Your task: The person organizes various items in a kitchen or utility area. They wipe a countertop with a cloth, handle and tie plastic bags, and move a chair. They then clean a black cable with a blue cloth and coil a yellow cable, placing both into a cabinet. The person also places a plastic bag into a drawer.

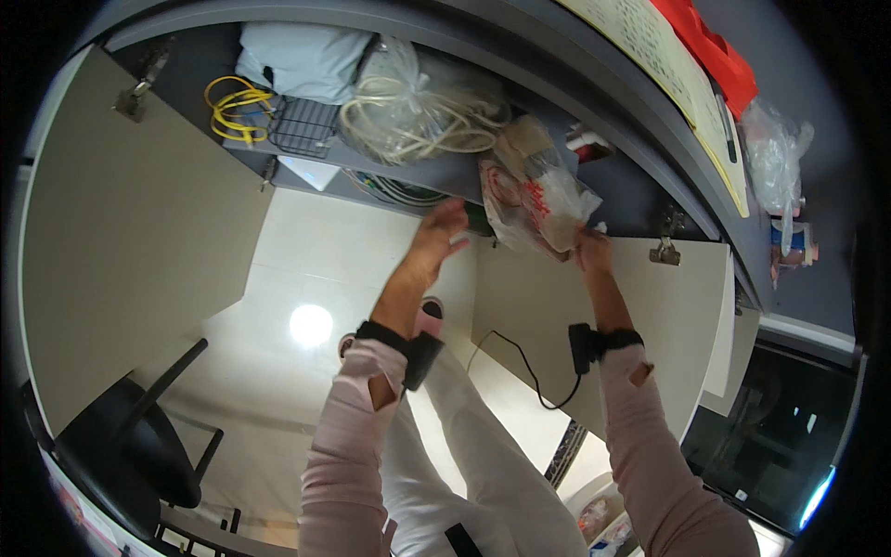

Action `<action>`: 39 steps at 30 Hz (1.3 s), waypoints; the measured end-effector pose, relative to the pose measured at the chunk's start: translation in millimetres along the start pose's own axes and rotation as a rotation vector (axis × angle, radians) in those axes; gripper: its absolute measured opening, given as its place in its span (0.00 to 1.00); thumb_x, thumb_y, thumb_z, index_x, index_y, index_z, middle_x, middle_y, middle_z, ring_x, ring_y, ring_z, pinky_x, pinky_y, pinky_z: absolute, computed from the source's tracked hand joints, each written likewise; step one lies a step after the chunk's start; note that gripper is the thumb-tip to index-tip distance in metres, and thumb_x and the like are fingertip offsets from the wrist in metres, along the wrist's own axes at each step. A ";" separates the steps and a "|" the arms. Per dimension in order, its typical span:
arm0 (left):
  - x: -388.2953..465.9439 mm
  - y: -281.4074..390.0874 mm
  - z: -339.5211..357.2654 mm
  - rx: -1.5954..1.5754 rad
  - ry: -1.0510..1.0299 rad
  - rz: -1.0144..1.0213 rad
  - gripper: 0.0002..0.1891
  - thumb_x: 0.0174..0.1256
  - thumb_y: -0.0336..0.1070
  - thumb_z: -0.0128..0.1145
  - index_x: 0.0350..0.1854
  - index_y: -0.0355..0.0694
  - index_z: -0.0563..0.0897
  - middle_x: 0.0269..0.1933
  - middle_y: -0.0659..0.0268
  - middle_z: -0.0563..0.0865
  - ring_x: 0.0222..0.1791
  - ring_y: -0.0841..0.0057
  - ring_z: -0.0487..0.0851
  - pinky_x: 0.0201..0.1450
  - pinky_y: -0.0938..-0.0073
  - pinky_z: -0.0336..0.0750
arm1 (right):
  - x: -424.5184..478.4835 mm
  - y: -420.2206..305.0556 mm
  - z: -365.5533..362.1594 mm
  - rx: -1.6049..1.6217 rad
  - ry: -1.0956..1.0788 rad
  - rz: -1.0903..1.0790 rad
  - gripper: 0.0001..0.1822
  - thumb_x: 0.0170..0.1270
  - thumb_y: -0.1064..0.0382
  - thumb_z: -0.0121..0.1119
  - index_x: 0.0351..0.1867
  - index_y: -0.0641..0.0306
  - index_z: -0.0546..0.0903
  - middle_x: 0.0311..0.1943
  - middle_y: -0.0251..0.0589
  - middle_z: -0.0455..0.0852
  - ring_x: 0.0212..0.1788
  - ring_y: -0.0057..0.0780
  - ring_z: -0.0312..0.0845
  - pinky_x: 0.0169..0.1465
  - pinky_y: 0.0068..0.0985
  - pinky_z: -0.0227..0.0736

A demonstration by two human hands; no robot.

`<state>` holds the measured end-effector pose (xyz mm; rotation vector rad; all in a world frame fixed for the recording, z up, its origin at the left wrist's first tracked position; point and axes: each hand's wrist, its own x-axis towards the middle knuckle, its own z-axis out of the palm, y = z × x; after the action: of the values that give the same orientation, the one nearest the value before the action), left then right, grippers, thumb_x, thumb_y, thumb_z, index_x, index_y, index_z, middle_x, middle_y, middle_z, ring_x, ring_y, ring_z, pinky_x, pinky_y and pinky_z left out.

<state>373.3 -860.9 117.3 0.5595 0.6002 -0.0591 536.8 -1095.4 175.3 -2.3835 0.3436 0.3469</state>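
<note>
A clear plastic bag with red print (511, 198) hangs partly over the front edge of the cabinet shelf, with something brown inside it. My right hand (593, 252) grips the bag's lower right corner. My left hand (442, 230) is in the air to the left of the bag, holding nothing, its fingers apart and slightly blurred. Left of the printed bag on the shelf lies a knotted clear bag (397, 104) with a pale coiled cable (431, 143). A small dark red and white item (590, 143) sits behind the printed bag.
Two cabinet doors stand open, the left door (132, 244) and the right door (592, 306). A yellow cable (233, 115), a black wire rack (303, 125) and a pale blue bundle (303, 59) share the shelf. A black chair (125, 445) is at lower left.
</note>
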 end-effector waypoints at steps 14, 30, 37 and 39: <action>-124.7 -22.0 -33.4 0.112 -0.188 0.080 0.21 0.63 0.29 0.53 0.60 0.43 0.71 0.58 0.68 0.73 0.56 0.76 0.72 0.57 0.73 0.68 | -182.5 -47.7 -60.2 0.661 -0.414 -0.087 0.21 0.68 0.52 0.51 0.16 0.55 0.67 0.15 0.35 0.72 0.22 0.28 0.75 0.28 0.20 0.71; -287.4 17.0 -24.3 1.456 0.412 0.741 0.39 0.39 0.42 0.69 0.60 0.45 0.70 0.57 0.61 0.69 0.59 0.63 0.63 0.58 0.55 0.54 | -320.2 -85.1 8.5 0.183 -1.141 0.209 0.16 0.67 0.54 0.49 0.28 0.63 0.75 0.25 0.38 0.79 0.28 0.33 0.83 0.30 0.23 0.77; -314.0 16.8 -52.6 1.648 0.566 0.873 0.16 0.44 0.41 0.63 0.37 0.44 0.78 0.38 0.68 0.76 0.48 0.73 0.72 0.53 0.56 0.59 | -361.7 -106.5 39.0 0.048 -1.378 0.123 0.17 0.69 0.53 0.47 0.27 0.64 0.74 0.25 0.36 0.78 0.29 0.31 0.82 0.30 0.22 0.76; -323.0 24.0 -61.4 1.669 0.542 0.863 0.15 0.44 0.41 0.62 0.34 0.44 0.77 0.35 0.69 0.76 0.45 0.73 0.72 0.53 0.57 0.59 | -370.2 -113.4 46.5 0.003 -1.396 0.092 0.21 0.68 0.49 0.48 0.22 0.62 0.71 0.24 0.36 0.77 0.29 0.33 0.83 0.29 0.23 0.75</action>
<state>78.9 -843.1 264.7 2.4716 0.6862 0.4745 223.8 -926.2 334.9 -1.5854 -0.2138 1.8358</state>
